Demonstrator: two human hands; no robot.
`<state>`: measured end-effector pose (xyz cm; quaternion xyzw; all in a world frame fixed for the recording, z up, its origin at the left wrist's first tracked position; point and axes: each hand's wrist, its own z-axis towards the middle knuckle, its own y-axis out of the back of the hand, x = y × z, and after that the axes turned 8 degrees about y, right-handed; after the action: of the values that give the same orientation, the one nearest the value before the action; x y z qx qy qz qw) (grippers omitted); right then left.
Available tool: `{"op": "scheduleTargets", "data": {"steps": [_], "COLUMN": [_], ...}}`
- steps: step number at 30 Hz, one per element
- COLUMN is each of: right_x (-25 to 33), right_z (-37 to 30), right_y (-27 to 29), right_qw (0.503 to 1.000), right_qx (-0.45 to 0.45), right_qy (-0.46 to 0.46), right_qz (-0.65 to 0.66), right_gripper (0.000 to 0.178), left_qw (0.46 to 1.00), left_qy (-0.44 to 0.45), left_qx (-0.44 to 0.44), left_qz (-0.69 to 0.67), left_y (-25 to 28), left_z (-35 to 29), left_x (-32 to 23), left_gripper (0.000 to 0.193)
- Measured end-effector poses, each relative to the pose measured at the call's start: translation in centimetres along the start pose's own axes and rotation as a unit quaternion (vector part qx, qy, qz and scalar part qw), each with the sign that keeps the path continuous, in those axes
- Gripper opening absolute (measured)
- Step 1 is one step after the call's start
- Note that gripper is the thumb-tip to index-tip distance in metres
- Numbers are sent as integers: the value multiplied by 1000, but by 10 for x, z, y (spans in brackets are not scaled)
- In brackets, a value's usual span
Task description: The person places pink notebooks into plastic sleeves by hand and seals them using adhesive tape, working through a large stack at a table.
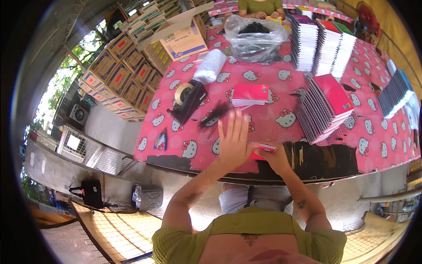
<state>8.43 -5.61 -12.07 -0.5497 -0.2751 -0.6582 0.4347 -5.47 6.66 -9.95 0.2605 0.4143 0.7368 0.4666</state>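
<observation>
Gripping a red-covered notebook (256,155) by the near edge of the tabletop (268,132), the right hand (274,157) has its fingers clamped on it; the left hand (234,143) is at its left end, fingers straight, slightly apart. Beyond lie a black tape dispenser (193,104), small red notebooks (250,93) and piled spiral notebooks (333,96).

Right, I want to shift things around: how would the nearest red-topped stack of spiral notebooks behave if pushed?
The stack of spiral notebooks may slide apart, as no band shows around it. It is probably heavy, being many notebooks high. Its smooth-looking top cover could be slippery.
</observation>
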Motion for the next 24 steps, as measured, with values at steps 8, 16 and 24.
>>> {"op": "scheduleTargets", "data": {"steps": [8,16,24], "right_x": [-2,-14,-30], "right_z": [3,-8,-9], "right_y": [-5,12,23], "right_qw": [1000,997,983], "right_qx": [0,53,90], "right_qy": [12,16,40], "right_qz": [13,-51,-153], "right_gripper": [23,23,30], "left_qw": [997,957,992], "left_qy": [13,9,-39], "left_qx": [45,253,100], "left_qz": [-69,-140,-68], "left_y": [-2,18,2], "left_z": [-7,3,-23], "left_x": [-15,-5,-23], "left_gripper": [92,71,72]}}
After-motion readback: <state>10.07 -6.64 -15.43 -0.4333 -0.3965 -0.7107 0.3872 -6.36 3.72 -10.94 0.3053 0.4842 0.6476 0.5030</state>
